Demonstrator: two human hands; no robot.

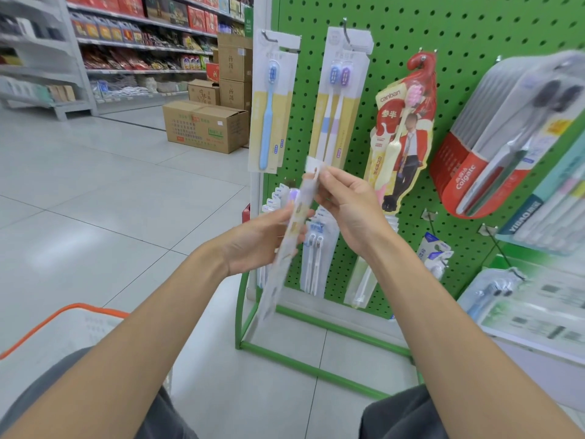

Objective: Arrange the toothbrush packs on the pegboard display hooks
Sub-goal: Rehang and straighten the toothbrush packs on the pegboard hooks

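A long white-and-yellow toothbrush pack [292, 226] is held edge-on in front of the green pegboard [468, 33]. My left hand [259, 242] grips its middle, and my right hand [345, 204] pinches its top tab. On the board's upper hooks hang a blue single-brush pack [270, 109], a two-brush pack [337, 99], a red "canban" pack [403, 134] and a stack of red Colgate packs [506, 144]. Smaller packs [313, 255] hang lower down, partly hidden by my hands.
An orange-rimmed basket [63, 324] sits on the tiled floor at the lower left. Cardboard boxes [205, 125] are stacked past the board's left edge, with stocked shelves [142, 49] behind. More blurred packs [538, 299] fill the right side. My knees show at the bottom.
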